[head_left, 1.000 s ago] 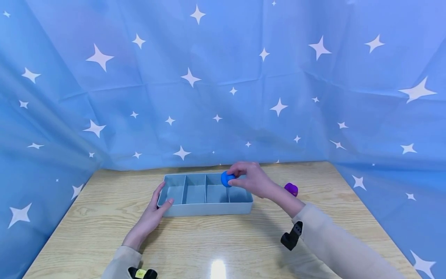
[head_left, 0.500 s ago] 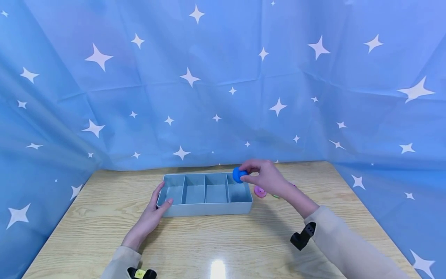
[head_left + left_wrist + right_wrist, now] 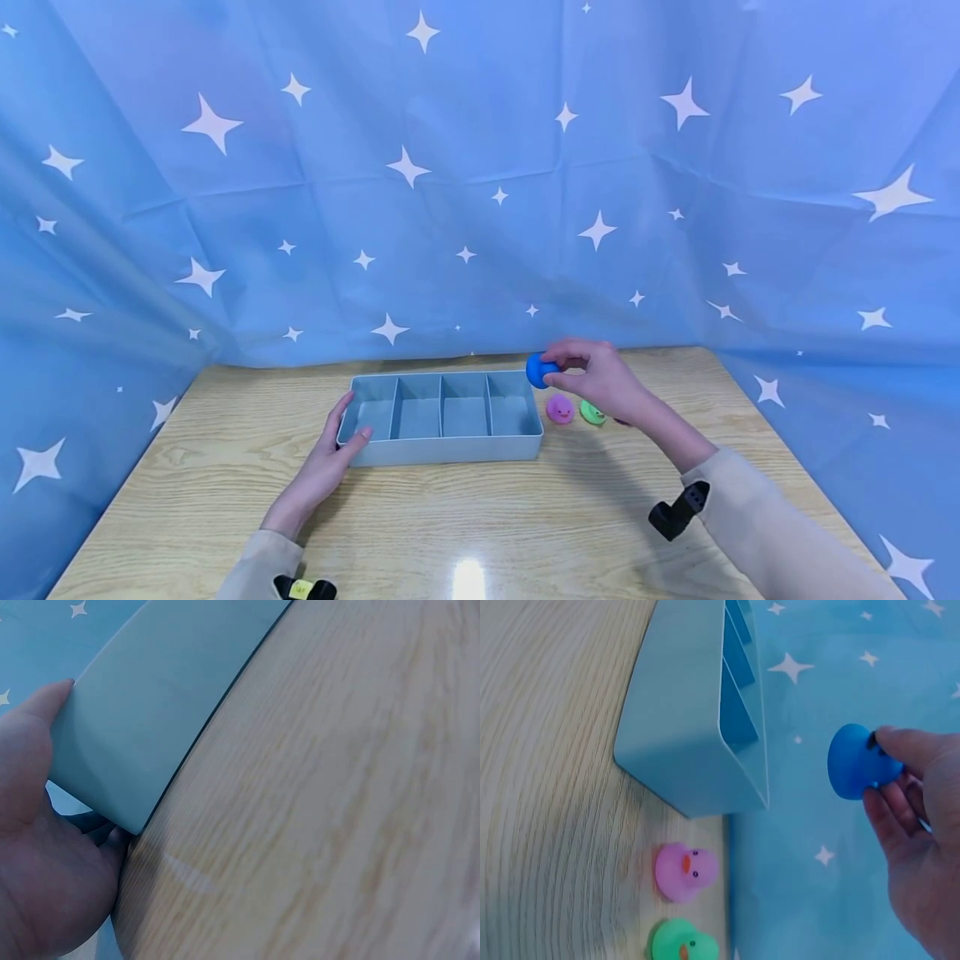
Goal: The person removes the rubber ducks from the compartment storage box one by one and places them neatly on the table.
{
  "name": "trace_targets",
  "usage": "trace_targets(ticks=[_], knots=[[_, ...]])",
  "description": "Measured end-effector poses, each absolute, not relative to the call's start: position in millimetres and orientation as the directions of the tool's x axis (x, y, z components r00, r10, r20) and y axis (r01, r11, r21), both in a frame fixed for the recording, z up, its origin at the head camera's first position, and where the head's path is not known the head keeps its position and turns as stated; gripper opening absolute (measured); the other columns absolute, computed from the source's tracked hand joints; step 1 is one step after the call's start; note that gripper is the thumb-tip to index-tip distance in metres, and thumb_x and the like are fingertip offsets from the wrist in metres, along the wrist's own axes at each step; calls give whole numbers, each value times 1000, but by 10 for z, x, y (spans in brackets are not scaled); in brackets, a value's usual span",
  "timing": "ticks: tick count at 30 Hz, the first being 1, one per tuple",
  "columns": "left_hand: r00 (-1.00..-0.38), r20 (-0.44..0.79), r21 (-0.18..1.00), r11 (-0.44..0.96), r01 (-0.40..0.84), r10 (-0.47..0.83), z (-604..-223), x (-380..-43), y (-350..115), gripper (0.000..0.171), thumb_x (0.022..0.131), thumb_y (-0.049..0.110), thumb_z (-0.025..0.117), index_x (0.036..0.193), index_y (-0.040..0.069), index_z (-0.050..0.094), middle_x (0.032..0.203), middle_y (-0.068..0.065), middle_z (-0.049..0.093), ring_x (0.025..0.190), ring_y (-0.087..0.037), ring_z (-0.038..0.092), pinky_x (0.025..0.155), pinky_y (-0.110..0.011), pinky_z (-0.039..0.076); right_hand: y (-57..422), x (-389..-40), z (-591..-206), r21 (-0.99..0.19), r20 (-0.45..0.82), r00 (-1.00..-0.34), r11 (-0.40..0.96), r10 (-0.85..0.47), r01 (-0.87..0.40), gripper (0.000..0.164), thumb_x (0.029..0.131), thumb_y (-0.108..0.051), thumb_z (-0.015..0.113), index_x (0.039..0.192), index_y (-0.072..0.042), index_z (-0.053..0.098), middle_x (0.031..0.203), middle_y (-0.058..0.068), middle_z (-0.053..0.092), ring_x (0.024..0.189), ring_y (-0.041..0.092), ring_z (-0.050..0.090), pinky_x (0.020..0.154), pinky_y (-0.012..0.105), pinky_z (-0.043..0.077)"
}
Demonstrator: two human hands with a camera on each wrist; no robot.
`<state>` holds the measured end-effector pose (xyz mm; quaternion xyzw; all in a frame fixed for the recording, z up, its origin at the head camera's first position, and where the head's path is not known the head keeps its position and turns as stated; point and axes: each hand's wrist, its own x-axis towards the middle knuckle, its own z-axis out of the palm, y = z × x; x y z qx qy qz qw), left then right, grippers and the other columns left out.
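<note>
A light blue box with several compartments (image 3: 442, 452) stands on the table, and no thing shows inside them. My left hand (image 3: 327, 458) grips its left end, thumb at the front rim and fingers along the far side. The left wrist view has this hand (image 3: 52, 862) against the box corner. Just beyond the box's right end, my right hand (image 3: 600, 379) pinches a blue rubber duck (image 3: 849, 763) in the air between thumb and fingertips. Below it on the table sit a pink rubber duck (image 3: 559, 409) and a green rubber duck (image 3: 592, 412).
A small dark reddish-purple thing (image 3: 622, 422) is mostly hidden behind the right wrist. Wood-grain table (image 3: 420, 525) lies in front of the box. A blue star-printed cloth (image 3: 480, 208) hangs behind and at both sides.
My right hand has carried the blue duck rightward from over the box to past its right end. The pink and green ducks have come into view. The left hand and box have stayed put.
</note>
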<state>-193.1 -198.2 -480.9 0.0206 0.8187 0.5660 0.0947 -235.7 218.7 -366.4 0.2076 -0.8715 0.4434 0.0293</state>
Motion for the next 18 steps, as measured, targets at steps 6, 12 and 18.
trace_targets(ticks=[6,12,18], knots=[[-982,-127,931,358,-70,139,-4809,-1924,-1985,75,109,41,49,166,30,1,170,-22,-9,152,-51,-4,116,-72,6,2288,-2349,-3673,-749,267,-903,517,-336,-414,23,91,-4,78,113,-1,76,121,14,68,99,26,68,91,41,57],[-983,-124,931,360,-67,138,-4818,-1923,-1990,75,109,40,49,166,29,2,170,-21,-9,152,-50,-4,117,-71,7,2396,-2344,-3699,-736,289,-903,530,-318,-422,23,91,-3,77,113,1,75,121,16,68,98,26,68,94,43,56],[-982,-115,935,350,-57,149,-4827,-1930,-1994,76,109,41,49,166,29,1,170,-21,-10,152,-50,-5,116,-72,7,2457,-2305,-3707,-732,260,-919,561,-295,-387,24,92,-4,77,115,1,75,125,17,67,99,26,68,91,36,57]])
